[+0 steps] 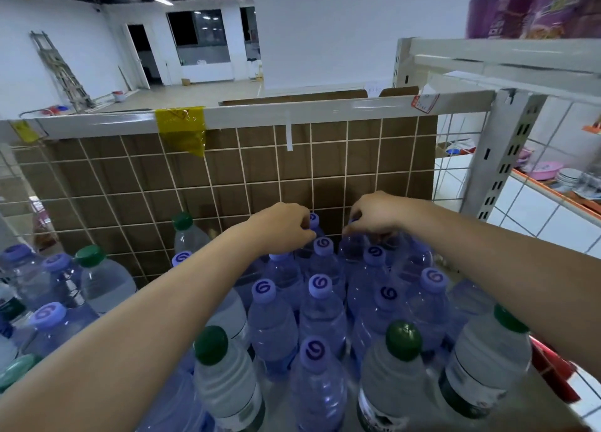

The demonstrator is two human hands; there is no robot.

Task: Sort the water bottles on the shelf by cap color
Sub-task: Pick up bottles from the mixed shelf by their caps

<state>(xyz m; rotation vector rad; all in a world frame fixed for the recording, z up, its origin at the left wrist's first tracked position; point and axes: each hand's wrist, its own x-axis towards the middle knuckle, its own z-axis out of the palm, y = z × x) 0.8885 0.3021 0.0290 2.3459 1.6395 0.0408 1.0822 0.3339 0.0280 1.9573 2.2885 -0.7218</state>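
Observation:
Many water bottles stand on the shelf. A cluster of purple-capped bottles [320,285] fills the middle. Green-capped bottles stand in front [403,340], [211,345], at the right [509,321] and toward the left [90,255], [182,220]. More purple-capped bottles [48,314] are mixed in at the left. My left hand [286,225] is closed over the top of a purple-capped bottle [313,218] at the back of the cluster. My right hand [374,215] grips the top of another purple-capped bottle [353,246] beside it.
A wire grid backed by cardboard [227,177] closes the shelf's back, under a white rail [260,112] with yellow tape. A perforated upright [500,158] and a higher shelf with purple packs [533,8] stand at the right. Bowls [546,171] sit on a lower right shelf.

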